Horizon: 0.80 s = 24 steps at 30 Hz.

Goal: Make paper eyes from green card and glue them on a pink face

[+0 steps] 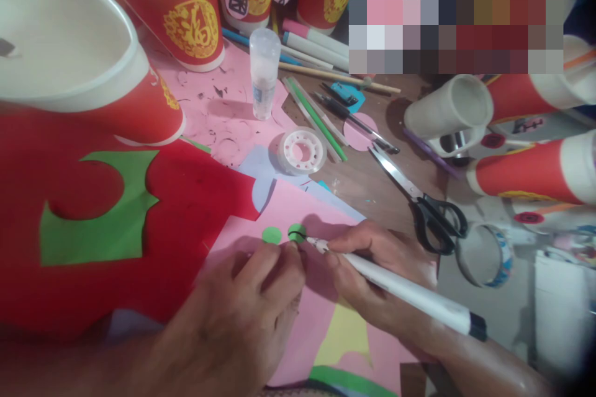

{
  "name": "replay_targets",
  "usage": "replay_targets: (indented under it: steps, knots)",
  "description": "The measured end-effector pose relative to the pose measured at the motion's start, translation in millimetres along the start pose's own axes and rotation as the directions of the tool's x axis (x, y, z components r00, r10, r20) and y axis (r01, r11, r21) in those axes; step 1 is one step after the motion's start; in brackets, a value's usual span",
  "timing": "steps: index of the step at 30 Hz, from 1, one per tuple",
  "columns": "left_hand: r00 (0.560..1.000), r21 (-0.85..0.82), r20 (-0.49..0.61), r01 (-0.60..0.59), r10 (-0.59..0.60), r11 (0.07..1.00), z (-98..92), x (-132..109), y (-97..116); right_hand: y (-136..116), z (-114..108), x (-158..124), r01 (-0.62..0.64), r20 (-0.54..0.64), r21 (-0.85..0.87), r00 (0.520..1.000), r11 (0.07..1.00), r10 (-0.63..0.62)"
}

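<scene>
My right hand [367, 267] is closed around a white marker [410, 291] with a black end. The marker's dark tip touches a small green paper circle [296, 232], where a short black curved line shows. My left hand [251, 304] has curled fingers, and its fingertips press at the lower edge of that circle. A second green circle [272, 236] lies just left of it, near my left knuckles, with no mark that I can see. Both circles rest on a pink paper sheet [242, 239].
Scissors [419, 198], a tape roll [302, 151], a glue bottle [264, 74] and a black pen [358, 121] lie beyond my hands. Red paper cups [190, 18] stand at the back. Cut green paper [125, 223] sits on red paper [186, 198] at left.
</scene>
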<state>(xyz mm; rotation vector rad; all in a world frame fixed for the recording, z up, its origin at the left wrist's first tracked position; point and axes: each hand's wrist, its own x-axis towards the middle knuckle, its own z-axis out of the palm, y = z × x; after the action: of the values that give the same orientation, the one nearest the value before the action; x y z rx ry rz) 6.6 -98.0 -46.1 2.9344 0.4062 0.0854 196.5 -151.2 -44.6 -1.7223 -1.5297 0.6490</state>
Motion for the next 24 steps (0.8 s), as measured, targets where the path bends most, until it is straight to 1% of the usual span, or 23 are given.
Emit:
replay_targets:
  steps: [3, 7, 9, 11, 13, 15, 16, 18, 20, 22, 24]
  knots:
    - [1.0, 0.006, -0.008, 0.008, -0.008, 1.0, -0.4, 0.3, 0.2, -0.2, -1.1, 0.4, 0.014, -0.001, -0.028, 1.0, 1.0, -0.014]
    - [1.0, 0.023, 0.027, -0.002, 0.002, 1.0, -0.8, 0.0, 1.0, -1.0, -1.5, 1.3, 0.009, -0.01, -0.043, 1.0, 0.999, -0.01]
    - [0.999, 0.025, 0.04, 0.006, -0.007, 1.0, -1.7, 0.2, 1.6, -1.2, -2.0, 0.7, 0.013, -0.006, -0.033, 1.0, 0.999, -0.013]
    - [0.999, 0.033, 0.03, 0.029, -0.03, 0.999, -2.7, 1.2, 2.2, -0.9, -3.1, -0.9, -0.021, -0.01, 0.003, 1.0, 1.0, 0.021]
    - [0.999, 0.043, 0.007, 0.043, -0.044, 0.998, -3.4, 2.5, 2.5, 0.6, -4.5, -2.6, -0.127, -0.005, 0.072, 0.992, 0.989, 0.128]
    - [0.999, 0.043, -0.03, 0.033, -0.031, 0.999, -3.5, 3.4, 2.6, 3.3, -5.3, -3.4, -0.233, 0.01, 0.203, 0.972, 0.951, 0.236]
    - [0.998, 0.037, -0.048, 0.029, -0.027, 0.999, -3.4, 3.5, 2.6, 4.9, -5.2, -3.1, -0.264, 0.017, 0.287, 0.963, 0.921, 0.271]
    - [0.996, 0.021, -0.075, 0.04, -0.039, 0.999, -3.4, 2.8, 2.3, 7.0, -3.9, -1.7, -0.276, 0.003, 0.442, 0.952, 0.853, 0.307]
    - [0.994, 0.013, -0.088, 0.06, -0.058, 0.998, -3.7, 1.2, 1.7, 6.4, -1.9, -0.1, -0.27, -0.032, 0.502, 0.944, 0.821, 0.33]
    - [0.996, 0.032, -0.083, 0.04, -0.037, 0.999, -4.1, -1.0, 0.7, 2.5, -0.2, 0.5, -0.259, -0.074, 0.448, 0.943, 0.855, 0.324]
    - [0.998, 0.06, -0.066, 0.01, -0.006, 0.998, -4.1, -3.3, 0.0, -2.8, 1.2, -0.4, -0.233, -0.106, 0.326, 0.954, 0.916, 0.28]
